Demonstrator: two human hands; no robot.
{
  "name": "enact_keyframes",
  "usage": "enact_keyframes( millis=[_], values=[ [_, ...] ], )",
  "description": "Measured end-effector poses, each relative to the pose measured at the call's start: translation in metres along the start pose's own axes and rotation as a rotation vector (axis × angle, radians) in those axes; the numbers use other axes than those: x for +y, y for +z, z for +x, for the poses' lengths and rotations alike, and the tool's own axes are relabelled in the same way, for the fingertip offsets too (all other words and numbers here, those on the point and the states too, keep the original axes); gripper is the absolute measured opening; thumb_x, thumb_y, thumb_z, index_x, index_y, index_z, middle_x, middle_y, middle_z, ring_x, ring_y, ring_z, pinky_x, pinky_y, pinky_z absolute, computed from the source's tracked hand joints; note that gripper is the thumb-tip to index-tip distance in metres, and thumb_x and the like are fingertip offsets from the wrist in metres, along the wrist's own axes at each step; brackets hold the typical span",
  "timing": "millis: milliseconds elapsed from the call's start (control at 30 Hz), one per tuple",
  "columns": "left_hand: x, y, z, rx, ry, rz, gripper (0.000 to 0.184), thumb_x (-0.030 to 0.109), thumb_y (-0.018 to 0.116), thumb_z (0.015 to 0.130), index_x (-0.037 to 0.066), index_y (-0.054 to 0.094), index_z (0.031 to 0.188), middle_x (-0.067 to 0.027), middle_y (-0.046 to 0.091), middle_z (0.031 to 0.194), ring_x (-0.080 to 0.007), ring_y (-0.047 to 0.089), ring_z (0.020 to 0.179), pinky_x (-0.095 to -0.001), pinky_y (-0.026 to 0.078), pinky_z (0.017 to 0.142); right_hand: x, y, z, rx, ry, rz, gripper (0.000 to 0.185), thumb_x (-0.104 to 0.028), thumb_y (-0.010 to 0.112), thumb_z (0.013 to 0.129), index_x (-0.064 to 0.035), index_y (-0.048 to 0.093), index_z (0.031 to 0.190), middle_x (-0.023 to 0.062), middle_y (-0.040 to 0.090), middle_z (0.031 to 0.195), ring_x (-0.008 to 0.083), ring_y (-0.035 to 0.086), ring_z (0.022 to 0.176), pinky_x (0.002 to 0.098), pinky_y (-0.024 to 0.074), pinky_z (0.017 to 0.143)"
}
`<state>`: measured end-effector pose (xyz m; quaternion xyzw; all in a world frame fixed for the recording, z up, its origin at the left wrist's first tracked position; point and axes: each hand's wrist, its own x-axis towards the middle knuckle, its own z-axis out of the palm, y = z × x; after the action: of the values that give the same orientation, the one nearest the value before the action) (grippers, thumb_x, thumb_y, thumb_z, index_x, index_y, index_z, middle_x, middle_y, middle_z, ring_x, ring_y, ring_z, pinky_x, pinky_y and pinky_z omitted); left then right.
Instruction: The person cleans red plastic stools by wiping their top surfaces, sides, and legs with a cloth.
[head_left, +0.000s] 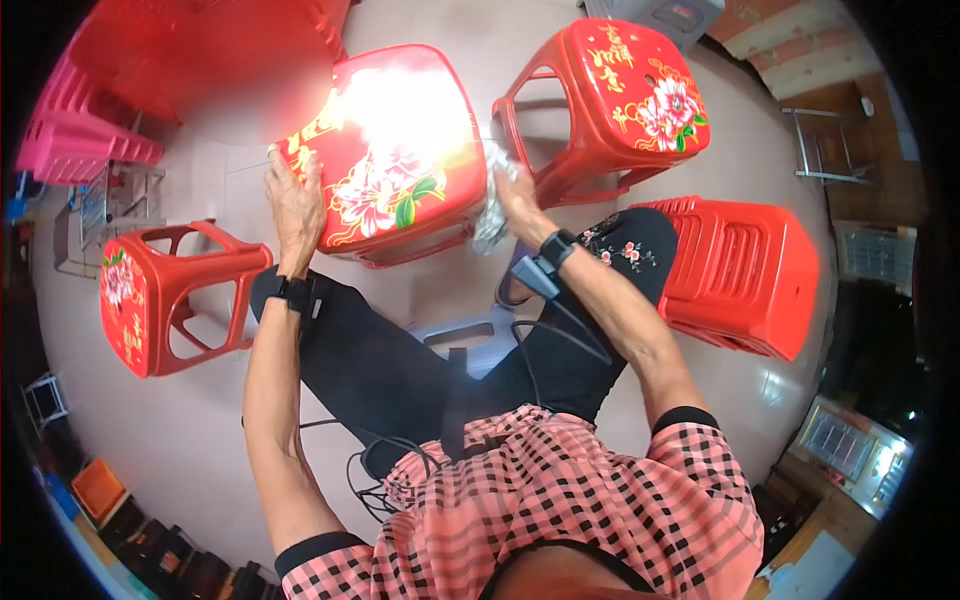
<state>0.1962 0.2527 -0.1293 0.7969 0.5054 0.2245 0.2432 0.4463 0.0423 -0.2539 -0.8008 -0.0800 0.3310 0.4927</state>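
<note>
A red stool (pixel 455 110) with a flower print and yellow characters stands in front of my knees, its top lit by a bright glare. My left hand (pixel 296 205) grips the left edge of this stool, fingers bent over the rim. On the opposite side, my right hand (pixel 517 197) holds a crumpled pale cloth (pixel 490 222) against the stool's right side. Part of the cloth is hidden behind my fingers and the stool's edge.
Another printed red stool (pixel 640 95) stands at the upper right. A third (pixel 190 290) lies on its side at the left. Nested red stools (pixel 745 270) lie by my right knee. Pink stools (pixel 85 130) are stacked at the upper left. Cables (pixel 375 470) hang near my lap.
</note>
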Motion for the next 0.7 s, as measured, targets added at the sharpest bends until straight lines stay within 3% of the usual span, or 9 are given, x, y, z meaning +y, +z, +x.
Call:
enact_keyframes(
  millis=[100, 167, 233, 433, 500, 533, 567, 633, 700],
  values=[
    [-0.005, 0.004, -0.001, 0.025, -0.005, 0.003, 0.067, 0.036, 0.05, 0.096, -0.003, 0.025, 0.144, -0.0324, 0.046, 0.121, -0.0475, 0.048, 0.111, -0.0513, 0.041, 0.096, -0.07, -0.003, 0.019, -0.094, -0.227, 0.213, 0.05, -0.032, 0.057, 0.089, -0.0025, 0.047, 0.128, 0.0186, 0.062, 0.109, 0.0257, 0.06, 0.1, 0.0394, 0.0483, 0.086],
    [-0.001, 0.004, -0.001, 0.039, -0.012, -0.008, 0.065, 0.035, 0.05, 0.095, -0.001, 0.026, 0.144, -0.0325, 0.046, 0.121, -0.0489, 0.049, 0.109, -0.0537, 0.042, 0.093, -0.158, 0.002, -0.002, -0.081, -0.32, -0.064, 0.051, -0.028, 0.056, 0.092, 0.0022, 0.042, 0.131, 0.017, 0.062, 0.111, 0.0245, 0.059, 0.103, 0.0371, 0.0486, 0.087],
    [-0.002, 0.006, -0.002, 0.043, -0.026, -0.003, 0.065, 0.035, 0.05, 0.095, -0.001, 0.025, 0.144, -0.0326, 0.046, 0.121, -0.0496, 0.049, 0.108, -0.0544, 0.042, 0.093, -0.189, 0.019, 0.02, -0.113, -0.57, -0.345, 0.056, -0.029, 0.053, 0.088, -0.0056, 0.041, 0.138, 0.0264, 0.056, 0.122, 0.039, 0.053, 0.116, 0.0455, 0.0417, 0.1],
    [0.004, 0.0, -0.004, 0.049, -0.06, -0.045, 0.059, 0.036, 0.043, 0.099, -0.003, 0.03, 0.141, -0.0349, 0.05, 0.119, -0.048, 0.049, 0.11, -0.0535, 0.04, 0.095, -0.246, 0.105, 0.029, -0.155, -0.71, -0.951, 0.065, -0.038, 0.053, 0.087, -0.0124, 0.036, 0.144, 0.0309, 0.047, 0.133, 0.049, 0.041, 0.126, 0.0607, 0.0319, 0.104],
    [0.004, -0.003, -0.003, 0.052, -0.081, -0.083, 0.059, 0.036, 0.042, 0.099, -0.003, 0.03, 0.141, -0.0348, 0.05, 0.118, -0.0478, 0.049, 0.111, -0.0542, 0.04, 0.095, -0.236, 0.155, 0.047, -0.235, -0.814, -0.964, 0.068, -0.043, 0.055, 0.086, -0.0126, 0.037, 0.144, 0.0312, 0.046, 0.134, 0.0481, 0.041, 0.127, 0.0613, 0.032, 0.104],
    [-0.01, 0.004, -0.004, 0.193, 0.126, -0.05, 0.053, 0.037, 0.042, 0.099, -0.002, 0.037, 0.135, -0.0289, 0.054, 0.11, -0.0448, 0.053, 0.102, -0.0516, 0.042, 0.091, -0.241, 0.171, 0.019, -0.277, -0.854, -0.952, 0.069, -0.046, 0.055, 0.087, -0.0129, 0.037, 0.144, 0.0304, 0.046, 0.134, 0.047, 0.041, 0.127, 0.0609, 0.0329, 0.104],
    [-0.028, 0.014, 0.005, 0.123, 0.008, -0.16, 0.048, 0.034, 0.045, 0.097, -0.003, 0.042, 0.128, -0.0267, 0.054, 0.113, -0.0434, 0.052, 0.104, -0.0516, 0.041, 0.093, -0.231, 0.194, 0.025, -0.376, -0.991, -0.967, 0.068, -0.046, 0.057, 0.086, -0.0123, 0.039, 0.142, 0.0295, 0.048, 0.132, 0.0456, 0.043, 0.126, 0.0618, 0.0346, 0.101],
    [-0.074, 0.02, 0.02, 0.149, -0.118, -0.332, 0.043, 0.03, 0.046, 0.096, -0.005, 0.048, 0.12, -0.0247, 0.055, 0.113, -0.0403, 0.052, 0.107, -0.0502, 0.04, 0.094, -0.213, 0.213, -0.02, -0.4, -1.289, -0.806, 0.054, -0.026, 0.059, 0.084, -0.0078, 0.048, 0.133, 0.0284, 0.057, 0.116, 0.0415, 0.054, 0.113, 0.0516, 0.0446, 0.094],
    [-0.108, 0.014, 0.02, 0.33, -0.121, -0.451, 0.041, 0.03, 0.042, 0.099, -0.007, 0.051, 0.116, -0.0251, 0.058, 0.109, -0.0367, 0.053, 0.106, -0.0475, 0.04, 0.093, -0.21, 0.204, -0.081, -0.485, -1.431, -0.893, 0.046, -0.02, 0.058, 0.083, -0.0157, 0.054, 0.129, 0.0214, 0.06, 0.108, 0.0391, 0.056, 0.107, 0.0522, 0.0479, 0.087]
  ],
)
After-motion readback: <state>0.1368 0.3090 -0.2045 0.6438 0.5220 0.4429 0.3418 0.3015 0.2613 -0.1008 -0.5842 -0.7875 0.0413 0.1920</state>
